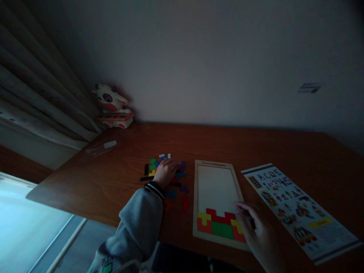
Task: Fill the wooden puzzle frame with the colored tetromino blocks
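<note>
My left hand lies palm down over a loose pile of coloured puzzle pieces, fingers stretched out and touching them. Purple pieces show by its fingertips, and green pieces lie to its left. What is beneath the palm is hidden. My right hand hovers over the lower right edge of a wooden puzzle board. Its thumb and index fingertips are together, with nothing visible between them. Red, yellow, orange and green pieces fill the board's near end; its far part shows a bare pale base.
A printed pattern sheet lies right of the board. A red piece lies left of the board. A cow-shaped toy keyboard stands at the back left, with clear plastic wrapping nearer. The table meets the wall behind.
</note>
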### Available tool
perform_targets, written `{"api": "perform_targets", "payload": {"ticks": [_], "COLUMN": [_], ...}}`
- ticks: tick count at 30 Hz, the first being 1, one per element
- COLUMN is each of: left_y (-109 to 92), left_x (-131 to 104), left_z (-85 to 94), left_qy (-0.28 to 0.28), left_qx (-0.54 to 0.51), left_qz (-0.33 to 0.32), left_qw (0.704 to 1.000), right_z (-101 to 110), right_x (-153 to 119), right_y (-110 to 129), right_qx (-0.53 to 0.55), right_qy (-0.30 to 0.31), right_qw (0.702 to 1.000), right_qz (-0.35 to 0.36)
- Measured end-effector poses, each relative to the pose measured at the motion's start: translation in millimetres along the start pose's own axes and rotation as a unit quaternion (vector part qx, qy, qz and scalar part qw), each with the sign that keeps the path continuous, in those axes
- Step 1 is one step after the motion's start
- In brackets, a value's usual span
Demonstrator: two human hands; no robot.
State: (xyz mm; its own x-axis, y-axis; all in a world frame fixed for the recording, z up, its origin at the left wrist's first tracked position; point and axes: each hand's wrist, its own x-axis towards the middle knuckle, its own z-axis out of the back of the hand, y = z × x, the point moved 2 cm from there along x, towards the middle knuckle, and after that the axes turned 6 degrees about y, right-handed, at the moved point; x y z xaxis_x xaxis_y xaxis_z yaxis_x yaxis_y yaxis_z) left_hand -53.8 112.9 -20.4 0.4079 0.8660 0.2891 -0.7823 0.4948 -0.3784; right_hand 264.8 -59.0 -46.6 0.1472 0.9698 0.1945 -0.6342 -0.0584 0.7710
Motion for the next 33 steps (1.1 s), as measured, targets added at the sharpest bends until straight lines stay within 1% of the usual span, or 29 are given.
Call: {"api": "perform_targets", "payload": {"ticks": [3,5,8,10,12,14,16,18,19,21,22,23,24,26,28,30,33], "left_y": [-2,-4,-9,-16,-26,-39,-51,-57,-56,-46,-39,-30,-21,-6,1,2,-4], "left_x": [1,1,-1,-6,-15,-29,-47,-67,-78,-97,-106,-113,-119,-126,-128,-128,-126], "left_z": [0.9,4.7,18.4,30.7,41.6,48.2,50.1,48.8,47.3,45.2,44.3,43.9,43.0,40.7,37.9,35.7,34.7], "left_qy": [0.000,-0.004,-0.010,-0.005,0.010,0.030,0.040,0.034,0.032,0.008,-0.003,-0.026,-0.035,-0.050,-0.060,-0.071,-0.080], "left_qx": [-0.030,-0.052,-0.084,-0.101,-0.120,-0.147,-0.168,-0.182,-0.182,-0.173,-0.159,-0.142,-0.126,-0.096,-0.063,-0.037,-0.026], "left_qz": [0.025,0.049,0.075,0.076,0.063,0.037,0.010,0.009,0.023,0.058,0.083,0.108,0.123,0.118,0.102,0.088,0.074], "left_qw": [0.999,0.997,0.994,0.992,0.991,0.988,0.985,0.983,0.982,0.983,0.984,0.984,0.984,0.987,0.991,0.993,0.994], "right_z": [0,1,2,2,2,3,3,3,3,4,4,4,4,1,-7,-23,-55], "right_x": [0,0,0,0,-1,-2,-3,-5,-5,-5,-5,-5,-5,-5,-8,-13,-23], "right_y": [2,3,4,4,5,6,7,6,5,4,4,5,8,17,35,60,105], "right_qx": [-0.003,-0.003,-0.003,-0.002,-0.003,-0.004,-0.006,-0.011,-0.014,-0.021,-0.025,-0.031,-0.039,-0.061,-0.082,-0.091,-0.099], "right_qy": [0.002,0.001,-0.004,-0.004,-0.007,-0.013,-0.019,-0.023,-0.025,-0.031,-0.037,-0.044,-0.052,-0.059,-0.041,0.001,0.072], "right_qw": [1.000,1.000,1.000,1.000,0.999,0.999,0.999,0.998,0.998,0.997,0.996,0.994,0.991,0.985,0.980,0.975,0.960], "right_qz": [0.008,0.011,0.018,0.024,0.034,0.043,0.047,0.051,0.054,0.070,0.083,0.099,0.117,0.150,0.175,0.201,0.251]}}
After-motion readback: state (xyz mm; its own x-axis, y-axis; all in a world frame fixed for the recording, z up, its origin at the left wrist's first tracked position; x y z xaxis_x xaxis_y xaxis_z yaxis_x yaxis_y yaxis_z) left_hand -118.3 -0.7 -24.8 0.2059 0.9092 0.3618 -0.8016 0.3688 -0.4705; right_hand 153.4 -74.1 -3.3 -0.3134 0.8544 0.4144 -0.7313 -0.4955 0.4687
